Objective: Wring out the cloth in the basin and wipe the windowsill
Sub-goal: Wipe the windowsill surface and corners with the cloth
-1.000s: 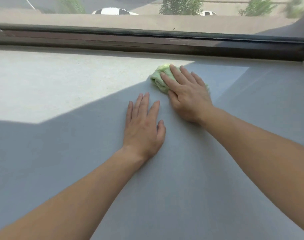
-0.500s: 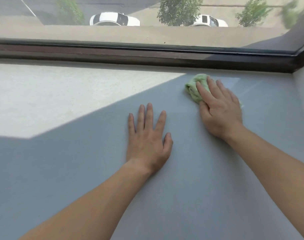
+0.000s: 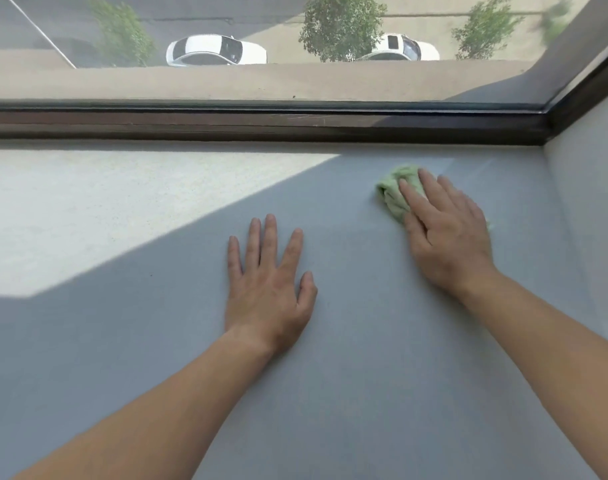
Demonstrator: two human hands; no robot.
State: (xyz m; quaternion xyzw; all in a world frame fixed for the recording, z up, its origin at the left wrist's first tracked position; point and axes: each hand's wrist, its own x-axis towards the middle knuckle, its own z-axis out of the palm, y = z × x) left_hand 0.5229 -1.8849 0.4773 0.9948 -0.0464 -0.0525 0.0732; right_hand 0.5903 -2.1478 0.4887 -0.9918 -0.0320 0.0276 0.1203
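Note:
A bunched light-green cloth [image 3: 392,192] lies on the wide pale-grey windowsill [image 3: 364,358], toward its right end and a short way in front of the window frame. My right hand [image 3: 444,233] presses flat on top of the cloth, fingers stretched over it, so most of the cloth is hidden under the palm. My left hand [image 3: 267,285] rests flat on the bare sill to the left of it, fingers spread, holding nothing. No basin is in view.
A dark brown window frame [image 3: 261,123] runs along the back of the sill. A side wall [image 3: 593,220] closes the sill at the right, close to the cloth. Sunlight falls on the sill's left part [image 3: 87,209]. Parked cars and trees show outside below.
My right hand has slid the cloth to the right along the sill, toward the right wall. My left hand has stayed planted in the same spot.

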